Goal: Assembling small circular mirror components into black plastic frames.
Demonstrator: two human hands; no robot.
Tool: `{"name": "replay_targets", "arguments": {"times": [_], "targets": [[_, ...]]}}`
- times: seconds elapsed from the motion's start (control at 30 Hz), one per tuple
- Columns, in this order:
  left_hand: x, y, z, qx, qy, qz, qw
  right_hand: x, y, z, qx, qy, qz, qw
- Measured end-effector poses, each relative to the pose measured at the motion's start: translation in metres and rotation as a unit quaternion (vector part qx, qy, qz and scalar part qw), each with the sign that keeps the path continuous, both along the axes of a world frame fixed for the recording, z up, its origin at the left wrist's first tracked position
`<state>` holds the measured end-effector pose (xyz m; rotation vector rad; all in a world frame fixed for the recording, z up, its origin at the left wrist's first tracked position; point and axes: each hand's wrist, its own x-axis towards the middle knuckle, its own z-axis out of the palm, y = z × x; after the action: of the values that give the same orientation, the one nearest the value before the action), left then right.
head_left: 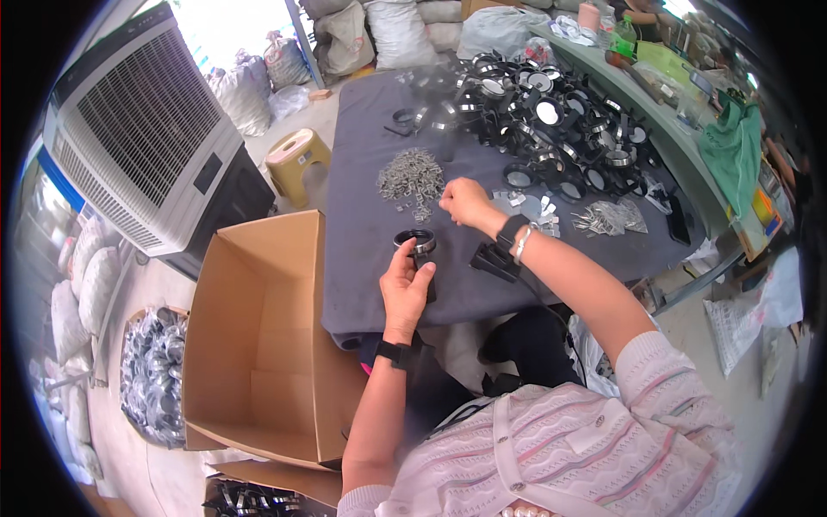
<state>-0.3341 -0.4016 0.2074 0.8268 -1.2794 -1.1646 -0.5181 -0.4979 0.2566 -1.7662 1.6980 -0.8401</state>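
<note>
The left hand point(405, 289) grips a black ring point(416, 242) with a shiny metal band, thumb and fingers closed round its lower side, above the near edge of the grey worktop point(362, 155) and toward its near left corner. The ring's round opening faces up.

The right hand point(466, 204) is over the middle of the worktop, its fingers bunched together and pointing left, just beside a heap of small metal pieces point(411, 177). I cannot tell whether it pinches anything.

A big pile of black rings with metal bands point(551, 112) covers the far right part of the worktop. Between the right wrist and that pile lie flat, pale pieces point(530, 205). Farther right, slim metal parts point(594, 219) lie by a clear plastic bag point(631, 216), and a dark phone point(679, 221) lies near the right edge. Under the right forearm is a black object point(494, 260).

An open cardboard box point(258, 345) stands beside the left edge, by the near left corner.
</note>
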Motion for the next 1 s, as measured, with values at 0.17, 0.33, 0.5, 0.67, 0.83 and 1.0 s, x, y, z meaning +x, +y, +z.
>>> {"name": "replay_targets", "arguments": {"times": [0.17, 0.33, 0.5, 0.67, 0.83, 1.0], "targets": [[0.0, 0.004, 0.005, 0.013, -0.037, 0.018, 0.999, 0.009, -0.027, -0.012, -0.033, 0.205, -0.057, 0.976], [0.002, 0.005, 0.008, 0.013, -0.054, 0.011, 0.998, 0.001, -0.032, -0.016, -0.033, 0.248, 0.006, 0.968], [0.003, 0.003, 0.006, -0.014, -0.052, 0.025, 0.998, -0.01, -0.014, -0.006, 0.008, 0.134, 0.046, 0.99], [0.001, 0.003, 0.005, -0.01, -0.049, 0.025, 0.998, -0.012, -0.007, -0.005, -0.078, 0.114, 0.065, 0.988], [0.0, 0.003, 0.006, -0.017, -0.05, 0.026, 0.998, -0.017, -0.006, 0.002, -0.231, 0.374, 0.042, 0.897], [0.0, 0.003, 0.004, -0.007, -0.054, 0.028, 0.998, -0.031, -0.009, 0.007, -0.049, 0.127, -0.028, 0.99]]}}
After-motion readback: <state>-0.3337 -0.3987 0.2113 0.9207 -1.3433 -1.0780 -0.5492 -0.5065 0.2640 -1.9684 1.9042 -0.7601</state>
